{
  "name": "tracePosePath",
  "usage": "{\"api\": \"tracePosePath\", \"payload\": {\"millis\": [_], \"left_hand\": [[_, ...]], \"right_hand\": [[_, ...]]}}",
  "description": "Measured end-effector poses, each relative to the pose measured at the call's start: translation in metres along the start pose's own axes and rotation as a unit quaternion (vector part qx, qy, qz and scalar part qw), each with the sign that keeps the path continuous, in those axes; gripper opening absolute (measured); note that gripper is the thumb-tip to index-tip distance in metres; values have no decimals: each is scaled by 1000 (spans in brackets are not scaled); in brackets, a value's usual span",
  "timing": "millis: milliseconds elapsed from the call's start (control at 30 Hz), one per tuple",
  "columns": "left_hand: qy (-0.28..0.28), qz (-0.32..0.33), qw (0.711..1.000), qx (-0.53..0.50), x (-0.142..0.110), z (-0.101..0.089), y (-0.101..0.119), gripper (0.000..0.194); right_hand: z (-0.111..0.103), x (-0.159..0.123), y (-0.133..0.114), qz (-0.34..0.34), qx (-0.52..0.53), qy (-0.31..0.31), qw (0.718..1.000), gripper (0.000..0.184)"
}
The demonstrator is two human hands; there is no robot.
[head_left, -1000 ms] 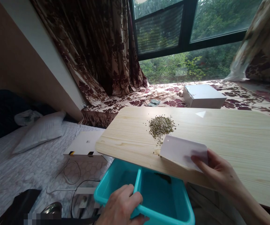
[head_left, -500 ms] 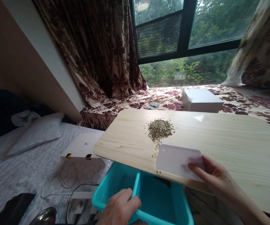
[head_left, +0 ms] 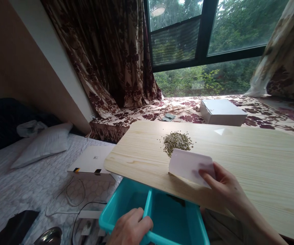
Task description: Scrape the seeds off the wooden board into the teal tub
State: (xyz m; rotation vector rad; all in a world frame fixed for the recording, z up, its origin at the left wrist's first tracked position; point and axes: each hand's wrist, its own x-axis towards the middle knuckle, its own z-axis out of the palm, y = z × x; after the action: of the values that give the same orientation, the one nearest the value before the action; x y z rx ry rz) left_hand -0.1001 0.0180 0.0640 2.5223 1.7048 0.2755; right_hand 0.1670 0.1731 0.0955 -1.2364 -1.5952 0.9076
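Observation:
My right hand (head_left: 223, 182) grips a white plastic scraper (head_left: 189, 166), its thumb on the near face. The scraper is tilted over the wooden tabletop (head_left: 259, 160), just on the near side of a pile of small greenish-brown beans or seeds (head_left: 177, 141). Below the table's front edge, my left hand (head_left: 131, 226) is closed around the near rim of a turquoise divided bin (head_left: 197, 223), by its central divider. A dark patch of material lies at the far end of the bin's right compartment, partly under the tabletop.
A white box (head_left: 223, 112) rests on the floral window ledge beside a small folded cloth (head_left: 168, 117). To the left, a flat white carton (head_left: 92, 161), cables and a shiny metal bowl (head_left: 50, 236) lie on the bed (head_left: 47, 183). A pillow (head_left: 43, 144) is farther back.
The scraper in my right hand has moved away from the table's front edge, up toward the pile. Loose seeds near that edge are gone from view. My left hand stays on the bin.

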Motion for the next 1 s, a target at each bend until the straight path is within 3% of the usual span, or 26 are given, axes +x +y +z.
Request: {"api": "tracePosePath", "payload": {"millis": [167,400,600,767,1000], "left_hand": [[-9,7,1000,-7,-2,-1,-2,32],[-29,-6,1000,-9,-1,2,-3,34],[-25,-9,1000,-14,1,2,-2,33],[-27,-1,1000,-9,3,1,1,35],[-73,-13,997,-7,4,-7,2,31]], "right_hand": [[7,-1,8,-11,11,-49,999,21],[14,-7,-11,23,89,-111,990,21],[3,-16,-22,24,98,-46,994,25],[2,-24,-14,36,107,-62,992,25],[2,-29,-4,30,117,-62,991,27]]}}
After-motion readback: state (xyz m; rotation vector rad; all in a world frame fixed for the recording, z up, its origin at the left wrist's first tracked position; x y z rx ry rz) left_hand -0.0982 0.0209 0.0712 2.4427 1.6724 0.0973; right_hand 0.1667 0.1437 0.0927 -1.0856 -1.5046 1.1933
